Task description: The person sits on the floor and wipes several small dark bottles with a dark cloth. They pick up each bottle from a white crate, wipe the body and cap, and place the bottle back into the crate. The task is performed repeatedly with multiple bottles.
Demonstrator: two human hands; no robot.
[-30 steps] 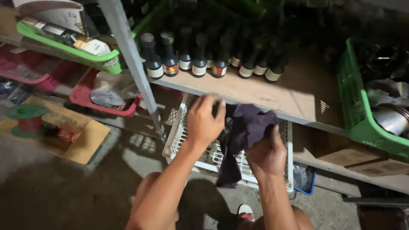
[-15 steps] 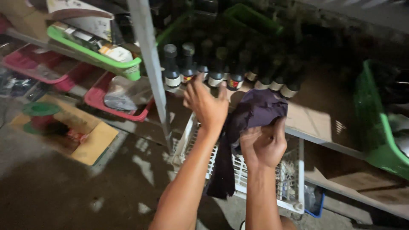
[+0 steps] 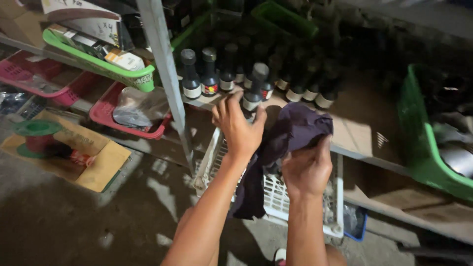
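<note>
Two hands are at work at the front of a shelf. Nearest to me, my right hand has its fingers closed around a bunch of dark purple cloth; the cloth's upper part is bunched at shelf-edge level and its loose tail hangs down in front of a white slatted crate on the floor below the shelf. My left hand is just beyond and to the left, fingers curled around the lower body of one small dark bottle, which stands at the front edge of the shelf. That bottle stands roughly upright, long axis vertical, cap pointing up, label band facing me; whether its base is touching the shelf I cannot tell. As a judgement: the bottle is gripped and the cloth is close beside it but not touching it, so no wiping contact shows on this bottle. Behind it a row of similar bottles stands upright, necks up, running rightward into shadow; which of them have been handled I cannot tell. Farther left, a red tray and a green tray sit on the adjoining shelves.
</note>
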